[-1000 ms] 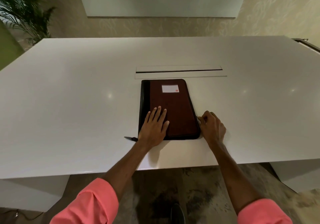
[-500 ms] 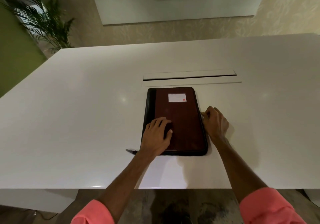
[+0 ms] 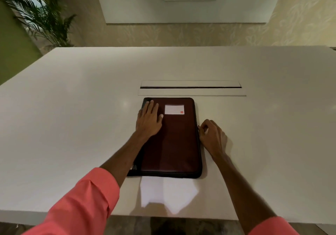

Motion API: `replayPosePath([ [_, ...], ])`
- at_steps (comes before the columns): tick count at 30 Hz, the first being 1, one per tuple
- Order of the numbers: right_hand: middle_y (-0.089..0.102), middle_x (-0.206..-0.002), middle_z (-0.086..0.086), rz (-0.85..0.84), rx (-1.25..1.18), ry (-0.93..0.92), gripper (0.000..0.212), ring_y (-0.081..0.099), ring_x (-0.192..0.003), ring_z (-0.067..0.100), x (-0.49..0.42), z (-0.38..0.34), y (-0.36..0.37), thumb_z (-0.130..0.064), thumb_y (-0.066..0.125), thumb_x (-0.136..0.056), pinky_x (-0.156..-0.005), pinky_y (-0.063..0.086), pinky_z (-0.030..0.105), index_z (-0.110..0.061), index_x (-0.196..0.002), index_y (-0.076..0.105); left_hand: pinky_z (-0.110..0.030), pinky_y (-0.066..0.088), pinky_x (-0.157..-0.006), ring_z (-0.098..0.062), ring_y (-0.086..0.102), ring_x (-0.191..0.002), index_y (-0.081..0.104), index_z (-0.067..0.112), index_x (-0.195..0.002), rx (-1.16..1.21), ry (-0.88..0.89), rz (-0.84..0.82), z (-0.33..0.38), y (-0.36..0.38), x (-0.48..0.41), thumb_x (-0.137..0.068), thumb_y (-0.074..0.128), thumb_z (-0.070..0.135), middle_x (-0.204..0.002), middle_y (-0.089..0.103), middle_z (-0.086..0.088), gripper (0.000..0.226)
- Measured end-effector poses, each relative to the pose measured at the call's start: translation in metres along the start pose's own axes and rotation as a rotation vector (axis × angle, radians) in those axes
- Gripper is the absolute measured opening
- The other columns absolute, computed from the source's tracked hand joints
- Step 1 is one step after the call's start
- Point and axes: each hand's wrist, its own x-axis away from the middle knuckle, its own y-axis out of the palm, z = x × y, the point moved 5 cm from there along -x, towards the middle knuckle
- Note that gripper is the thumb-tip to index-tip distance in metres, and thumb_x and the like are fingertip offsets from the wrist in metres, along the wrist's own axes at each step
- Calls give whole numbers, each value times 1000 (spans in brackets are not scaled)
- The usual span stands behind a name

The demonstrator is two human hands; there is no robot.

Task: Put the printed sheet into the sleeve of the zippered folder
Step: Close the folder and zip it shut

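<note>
Pale patterned wallpaper, a white wall panel and a potted palm at the upper left of the frame stand behind a wide white table with a long cable slot across its middle. A dark red zippered folder lies closed at the centre, just below the slot, a white label near its top. The left hand presses flat on its upper left corner, fingers together, while the right hand pinches the zipper pull at its right edge; a bright white patch, perhaps the printed sheet, lies just below the folder.
</note>
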Motion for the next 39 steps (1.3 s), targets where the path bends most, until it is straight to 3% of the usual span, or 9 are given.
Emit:
replayPosePath([
  [5, 60, -78, -6, 12, 13, -7, 24, 60, -65, 17, -1, 4, 0, -25, 69, -94, -56, 53, 37, -22, -76, 54, -47, 2, -140, -22, -6, -171, 4, 16, -175, 39, -40, -20, -13, 11, -13, -118, 23, 47, -184, -3, -7, 68],
  [10, 57, -76, -7, 52, 83, 25, 26, 56, -59, 16, -3, 4, 6, -20, 69, -91, -51, 46, 31, -23, -75, 49, -45, 1, -140, -21, -3, -172, 5, 17, -175, 40, -1, 7, -22, 25, -15, -117, 21, 48, -184, 1, -6, 68],
  [15, 59, -82, -8, 53, 97, 52, 23, 61, -65, 17, -24, 0, 12, -23, 71, -94, -56, 55, 36, -23, -80, 52, -47, 5, -140, -22, -1, -172, 5, 16, -175, 25, 12, 27, -29, 34, -21, -116, 19, 50, -184, 2, -7, 69],
  [27, 62, -88, -5, 75, 90, 121, 21, 62, -72, 23, -95, -10, 36, -22, 70, -98, -61, 46, 33, -20, -84, 55, -49, 7, -140, -22, 0, -172, 6, 16, -175, 1, 33, 69, -36, 47, -28, -114, 14, 53, -184, 3, -7, 71],
  [36, 65, -90, -5, 4, 67, 102, 17, 64, -80, 24, -138, -21, 52, -18, 66, -99, -70, 55, 42, -19, -84, 57, -49, 7, -140, -24, 1, -172, 5, 16, -175, -26, 45, 88, -36, 51, -31, -113, 11, 54, -183, 2, -8, 73],
  [39, 68, -91, -7, -96, 30, 61, 13, 63, -83, 21, -154, -20, 56, -20, 66, -97, -73, 54, 38, -21, -85, 60, -50, 9, -140, -25, 3, -171, 7, 16, -175, -27, 36, 76, -35, 50, -31, -111, 9, 55, -183, 4, -8, 75],
])
